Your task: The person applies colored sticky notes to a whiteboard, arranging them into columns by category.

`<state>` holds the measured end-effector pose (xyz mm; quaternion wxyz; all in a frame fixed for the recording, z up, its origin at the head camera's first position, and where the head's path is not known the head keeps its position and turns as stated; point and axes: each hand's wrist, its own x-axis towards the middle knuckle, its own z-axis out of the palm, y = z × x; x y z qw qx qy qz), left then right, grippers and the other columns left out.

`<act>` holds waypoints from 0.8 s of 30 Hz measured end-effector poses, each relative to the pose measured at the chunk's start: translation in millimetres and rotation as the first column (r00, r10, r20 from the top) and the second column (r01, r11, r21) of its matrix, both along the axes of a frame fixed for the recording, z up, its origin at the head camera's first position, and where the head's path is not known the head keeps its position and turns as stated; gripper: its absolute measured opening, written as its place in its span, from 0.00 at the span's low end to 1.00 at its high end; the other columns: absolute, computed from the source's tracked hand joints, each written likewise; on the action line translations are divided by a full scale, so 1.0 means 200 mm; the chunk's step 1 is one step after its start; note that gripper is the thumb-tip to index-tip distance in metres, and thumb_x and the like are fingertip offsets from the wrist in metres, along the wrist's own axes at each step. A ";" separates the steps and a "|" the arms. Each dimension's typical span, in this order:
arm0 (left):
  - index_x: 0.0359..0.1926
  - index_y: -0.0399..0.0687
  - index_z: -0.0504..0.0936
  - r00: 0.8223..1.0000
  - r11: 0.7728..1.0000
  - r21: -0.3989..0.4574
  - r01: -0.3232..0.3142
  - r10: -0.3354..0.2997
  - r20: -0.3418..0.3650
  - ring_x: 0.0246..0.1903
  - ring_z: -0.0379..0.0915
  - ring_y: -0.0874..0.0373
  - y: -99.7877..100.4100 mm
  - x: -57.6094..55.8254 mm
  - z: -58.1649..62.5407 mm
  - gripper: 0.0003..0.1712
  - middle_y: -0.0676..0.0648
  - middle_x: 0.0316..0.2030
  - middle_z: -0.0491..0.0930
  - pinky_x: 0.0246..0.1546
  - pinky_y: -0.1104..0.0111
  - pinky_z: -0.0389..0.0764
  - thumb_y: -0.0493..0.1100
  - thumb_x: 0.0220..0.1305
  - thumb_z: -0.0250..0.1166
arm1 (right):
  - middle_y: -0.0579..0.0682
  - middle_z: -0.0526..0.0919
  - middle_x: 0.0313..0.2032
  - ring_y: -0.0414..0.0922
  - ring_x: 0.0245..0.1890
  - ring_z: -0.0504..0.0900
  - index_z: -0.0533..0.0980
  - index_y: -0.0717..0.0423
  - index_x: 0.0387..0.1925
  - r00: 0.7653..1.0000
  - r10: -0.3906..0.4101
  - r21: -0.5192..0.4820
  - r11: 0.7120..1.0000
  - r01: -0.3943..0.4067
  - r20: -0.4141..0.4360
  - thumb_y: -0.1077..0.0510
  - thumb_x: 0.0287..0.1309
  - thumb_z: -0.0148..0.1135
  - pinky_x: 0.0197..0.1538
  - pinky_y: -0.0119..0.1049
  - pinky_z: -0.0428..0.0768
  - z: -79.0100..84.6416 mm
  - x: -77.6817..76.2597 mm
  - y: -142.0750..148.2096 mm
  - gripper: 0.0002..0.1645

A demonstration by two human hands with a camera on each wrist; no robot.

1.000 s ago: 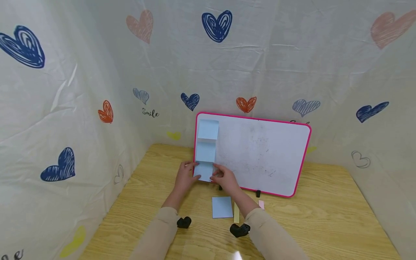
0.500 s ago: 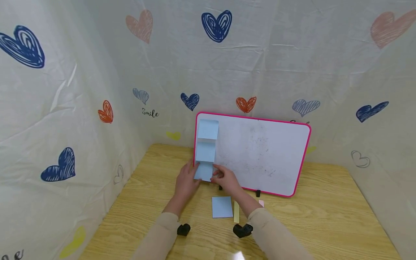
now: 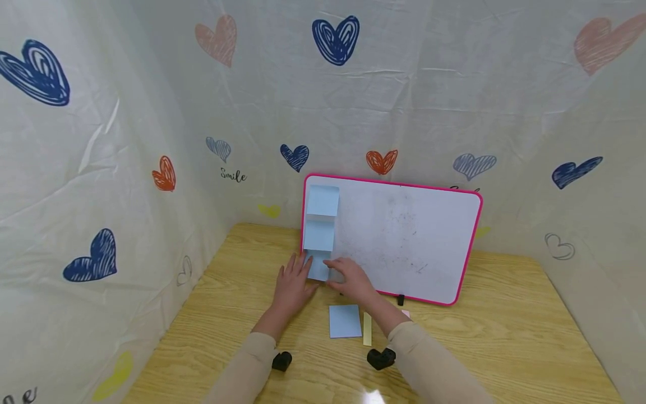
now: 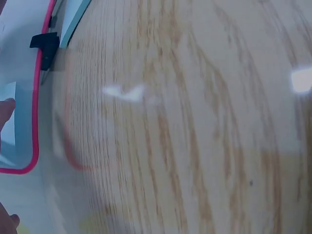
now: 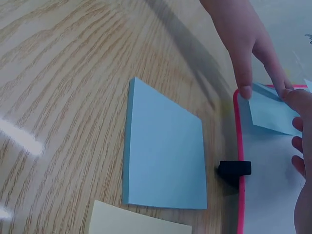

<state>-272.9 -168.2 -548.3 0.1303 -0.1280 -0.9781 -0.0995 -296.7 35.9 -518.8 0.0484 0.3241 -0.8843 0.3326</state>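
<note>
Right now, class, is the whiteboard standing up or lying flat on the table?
Standing up. In the head view the whiteboard rises from the table, facing the camera, with a black foot at its bottom edge.

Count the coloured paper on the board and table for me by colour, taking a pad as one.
Blue: 4 (3 blue notes on the whiteboard, 1 blue pad)
Yellow: 1 yellow strip
Pink: 1 pink piece, partly hidden
Total: 6

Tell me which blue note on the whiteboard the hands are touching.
The bottom note: the left hand and right hand both touch it. Neither touches the middle note or the top note above it.
</note>
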 end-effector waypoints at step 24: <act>0.75 0.46 0.55 0.997 0.995 -0.073 0.060 -0.056 0.062 0.73 0.41 0.41 -0.04 0.02 0.03 0.49 0.45 0.75 0.47 0.62 0.39 0.59 0.59 0.61 0.67 | 0.51 0.56 0.73 0.54 0.74 0.48 0.62 0.48 0.72 0.906 0.146 0.442 0.895 0.050 -0.397 0.29 0.59 0.55 0.73 0.50 0.43 -0.11 -0.04 -0.02 0.47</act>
